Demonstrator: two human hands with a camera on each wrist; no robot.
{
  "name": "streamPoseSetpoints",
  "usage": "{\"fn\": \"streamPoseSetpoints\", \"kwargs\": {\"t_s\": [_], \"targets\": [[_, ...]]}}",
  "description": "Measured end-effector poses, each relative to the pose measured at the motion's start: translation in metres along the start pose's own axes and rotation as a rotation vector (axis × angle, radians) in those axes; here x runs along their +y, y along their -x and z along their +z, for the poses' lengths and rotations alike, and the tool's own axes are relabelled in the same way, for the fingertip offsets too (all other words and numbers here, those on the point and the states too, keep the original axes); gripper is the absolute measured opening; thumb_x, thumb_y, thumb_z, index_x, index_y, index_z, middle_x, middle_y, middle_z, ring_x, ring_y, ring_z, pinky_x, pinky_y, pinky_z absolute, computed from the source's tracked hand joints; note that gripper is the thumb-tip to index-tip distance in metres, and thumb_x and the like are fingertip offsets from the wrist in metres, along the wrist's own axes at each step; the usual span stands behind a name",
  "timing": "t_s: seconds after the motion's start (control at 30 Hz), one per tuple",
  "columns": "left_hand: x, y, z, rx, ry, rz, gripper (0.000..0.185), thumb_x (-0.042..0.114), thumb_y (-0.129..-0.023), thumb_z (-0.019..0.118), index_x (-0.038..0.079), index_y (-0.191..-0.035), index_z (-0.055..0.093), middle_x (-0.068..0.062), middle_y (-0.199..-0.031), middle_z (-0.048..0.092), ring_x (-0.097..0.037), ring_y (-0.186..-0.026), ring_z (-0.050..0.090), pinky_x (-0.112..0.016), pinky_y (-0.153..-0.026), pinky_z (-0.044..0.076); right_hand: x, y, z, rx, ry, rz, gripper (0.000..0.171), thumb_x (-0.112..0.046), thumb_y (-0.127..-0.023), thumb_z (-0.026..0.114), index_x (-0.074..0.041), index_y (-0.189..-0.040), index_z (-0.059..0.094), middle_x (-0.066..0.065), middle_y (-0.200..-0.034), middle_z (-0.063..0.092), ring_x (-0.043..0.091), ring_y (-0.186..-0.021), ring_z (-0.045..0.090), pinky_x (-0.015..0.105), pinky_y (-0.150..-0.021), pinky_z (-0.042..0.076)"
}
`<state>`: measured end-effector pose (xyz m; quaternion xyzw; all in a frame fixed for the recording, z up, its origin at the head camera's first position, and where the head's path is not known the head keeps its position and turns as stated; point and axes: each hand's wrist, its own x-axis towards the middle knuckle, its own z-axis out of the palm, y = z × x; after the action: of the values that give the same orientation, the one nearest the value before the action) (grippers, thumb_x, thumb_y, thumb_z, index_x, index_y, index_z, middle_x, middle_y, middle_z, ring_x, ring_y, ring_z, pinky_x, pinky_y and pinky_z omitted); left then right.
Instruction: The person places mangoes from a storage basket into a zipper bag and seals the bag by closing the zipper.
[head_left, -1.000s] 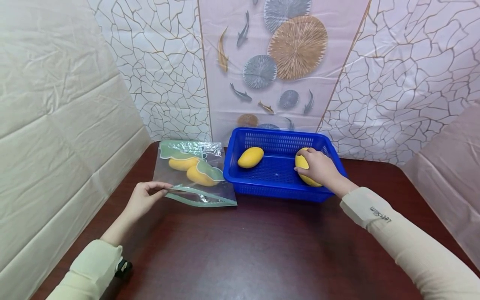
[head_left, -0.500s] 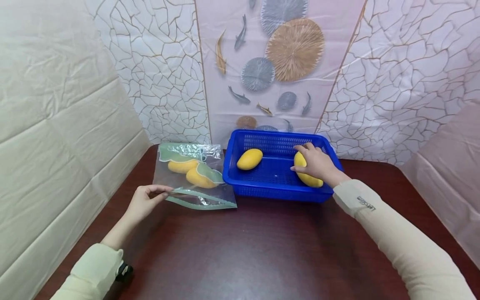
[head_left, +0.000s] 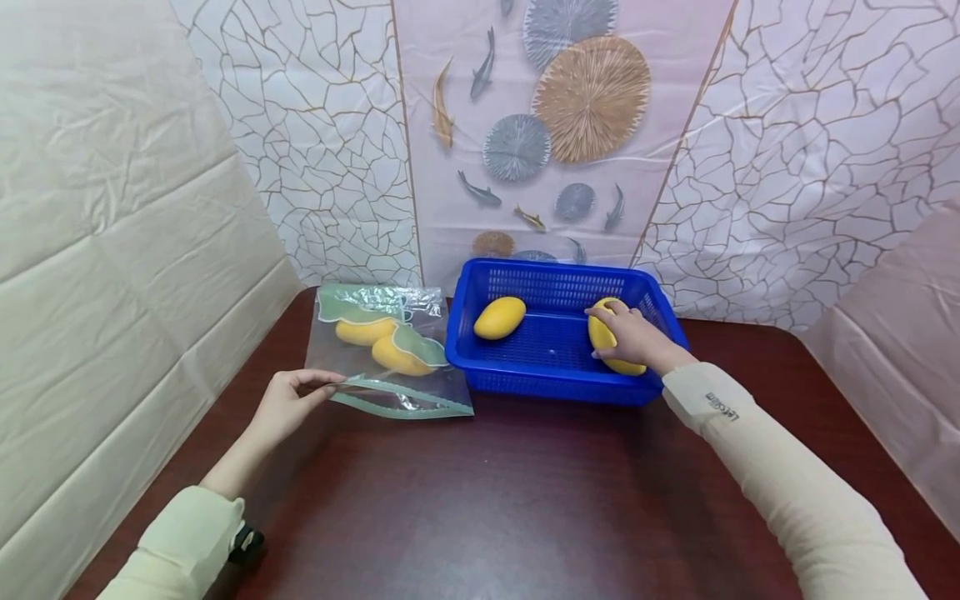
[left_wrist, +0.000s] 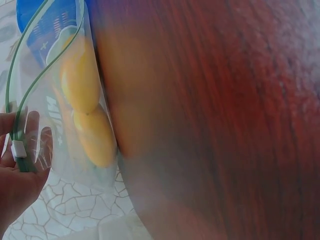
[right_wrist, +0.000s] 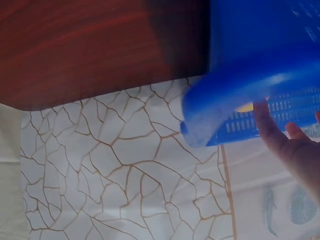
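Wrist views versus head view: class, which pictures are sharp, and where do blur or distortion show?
Head view: sharp and evenly lit, walls bowed at the edges. Left wrist view: table smeared, bag soft. Right wrist view: basket rim blurred, very close.

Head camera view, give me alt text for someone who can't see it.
A person's right hand grips a yellow mango inside a blue plastic basket that holds a second mango. Their left hand pinches the open mouth of a clear zip bag holding two more mangoes, on a dark red table.

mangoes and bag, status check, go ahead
Left hand pinches zip bag mouth open. Right hand grips mango in blue basket. Nothing in the way.
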<state>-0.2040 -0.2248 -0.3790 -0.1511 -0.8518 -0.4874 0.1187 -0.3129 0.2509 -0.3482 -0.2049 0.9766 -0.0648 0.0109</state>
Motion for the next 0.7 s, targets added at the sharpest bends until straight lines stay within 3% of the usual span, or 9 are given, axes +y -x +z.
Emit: {"fn": "streamPoseSetpoints", "kwargs": {"t_s": [0.23,0.5,0.7], "targets": [[-0.006,0.0,-0.001,0.002,-0.002,-0.009,0.015,-0.012,-0.081,0.061,-0.013,-0.095,0.068,-0.029,-0.088,0.067,0.002,-0.064,0.051,-0.015,-0.055,0.043,0.004,-0.005,0.008,-0.03,-0.014,0.028,0.065,-0.019,-0.083,0.07,0.0,-0.138,0.041,0.036,-0.139,0.033,0.059,-0.118,0.038,0.066,-0.097,0.033],[-0.039,-0.006,0.0,-0.002,0.017,0.005,0.014,-0.005,-0.083,0.065,-0.008,-0.096,0.07,-0.022,-0.091,0.07,0.004,-0.066,0.053,-0.015,-0.056,0.044,0.006,-0.005,0.021,-0.037,0.007,0.073,0.066,-0.02,-0.083,0.071,0.0,-0.139,0.04,0.035,-0.14,0.031,0.062,-0.117,0.036,0.066,-0.095,0.035],[-0.034,-0.006,0.001,-0.001,0.01,-0.004,0.014,-0.007,-0.083,0.064,-0.007,-0.095,0.07,-0.021,-0.09,0.07,0.004,-0.065,0.052,-0.016,-0.055,0.044,0.011,-0.004,0.027,-0.021,0.031,0.081,0.065,-0.02,-0.082,0.071,0.001,-0.137,0.042,0.035,-0.138,0.034,0.061,-0.113,0.038,0.065,-0.093,0.037]]}}
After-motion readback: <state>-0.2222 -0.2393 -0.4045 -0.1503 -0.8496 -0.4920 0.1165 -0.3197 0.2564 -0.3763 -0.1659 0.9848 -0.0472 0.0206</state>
